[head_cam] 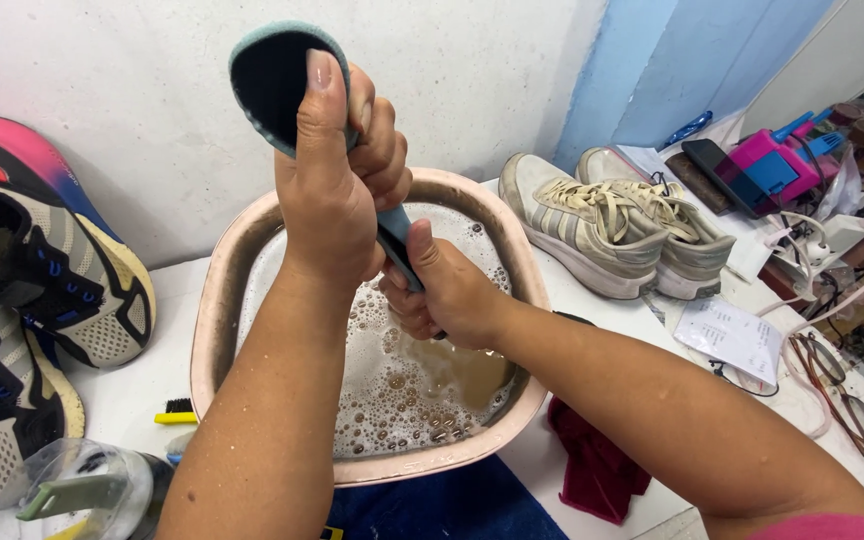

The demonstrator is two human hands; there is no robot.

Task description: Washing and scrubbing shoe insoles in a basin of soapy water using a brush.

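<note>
Both hands, left hand (337, 190) high and right hand (442, 290) low, had fingers clamped on 1 insole (272, 80) above soapy basin (222, 290).

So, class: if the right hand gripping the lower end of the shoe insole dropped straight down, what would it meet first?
Most likely the soapy, brownish water in the pink oval plastic basin. The right hand holds the teal-edged dark insole just above that foam, though how far above is hard to judge.
</note>
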